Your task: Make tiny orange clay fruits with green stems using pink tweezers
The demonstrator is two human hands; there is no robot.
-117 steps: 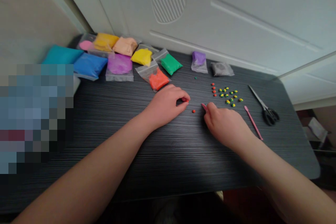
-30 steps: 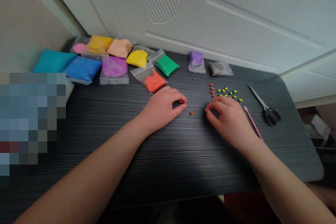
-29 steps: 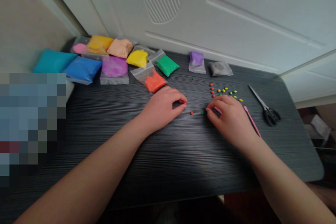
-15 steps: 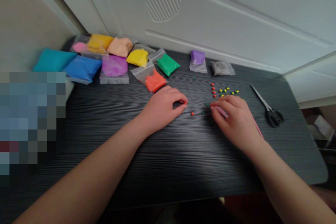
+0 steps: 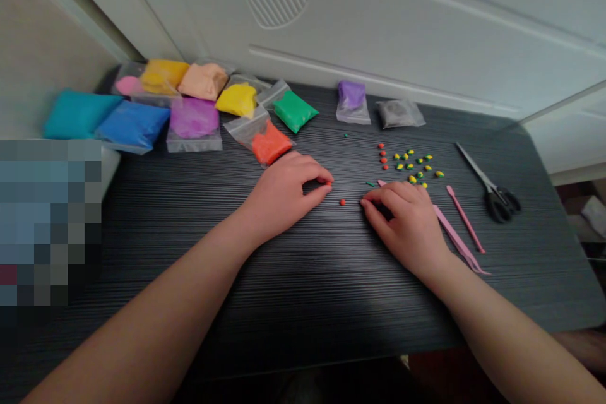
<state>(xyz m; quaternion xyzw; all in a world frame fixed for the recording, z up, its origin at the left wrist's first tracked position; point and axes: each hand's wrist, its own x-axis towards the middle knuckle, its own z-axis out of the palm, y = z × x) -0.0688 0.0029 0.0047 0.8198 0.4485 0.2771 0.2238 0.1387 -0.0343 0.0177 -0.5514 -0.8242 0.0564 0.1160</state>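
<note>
In the head view, a dark, finely ridged table [image 5: 284,303] with a rounded corner fills the middle, its far edge running along a white panel [image 5: 331,38] at twelve o'clock that bears a ribbed relief. A beige wall [image 5: 38,38] rises at ten o'clock; a pixelated patch masks the part at eight. Below the near edge, at five o'clock, a dark reddish area [image 5: 445,375] shows dimly.

The left hand [image 5: 281,192] pinches a small orange piece [image 5: 329,184] between thumb and forefinger near the table's middle. An orange ball [image 5: 343,202] lies at four o'clock from that piece. The right hand [image 5: 407,218] has thumb and forefinger together; I cannot tell whether anything is between them, or whether the pink tool [image 5: 454,235] passing behind it is gripped. A green strip [image 5: 370,184] lies at one o'clock from its fingertips.

From the right hand, yellow-green pieces [image 5: 409,166] spread at twelve o'clock and scissors [image 5: 498,205] lie at three. Bags of coloured clay [image 5: 194,117] crowd the table's ten o'clock.
</note>
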